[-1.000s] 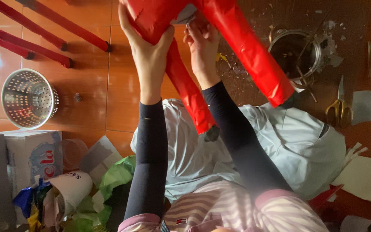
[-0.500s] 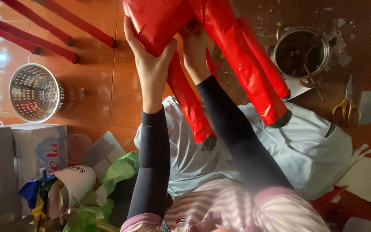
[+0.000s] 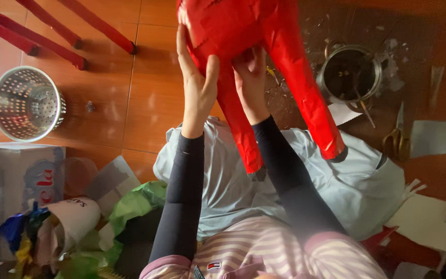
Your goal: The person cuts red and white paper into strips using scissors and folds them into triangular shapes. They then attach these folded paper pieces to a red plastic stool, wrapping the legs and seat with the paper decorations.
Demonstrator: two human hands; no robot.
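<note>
Red paper-covered legged figure now lifted higher and closer; left hand flat against its side, right hand gripping underneath, steadying covering.

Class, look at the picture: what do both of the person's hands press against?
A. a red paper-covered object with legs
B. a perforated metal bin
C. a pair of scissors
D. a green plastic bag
A: the left hand and the right hand both lie flat on the red paper-covered object, whose legs point down toward the lap.
</note>
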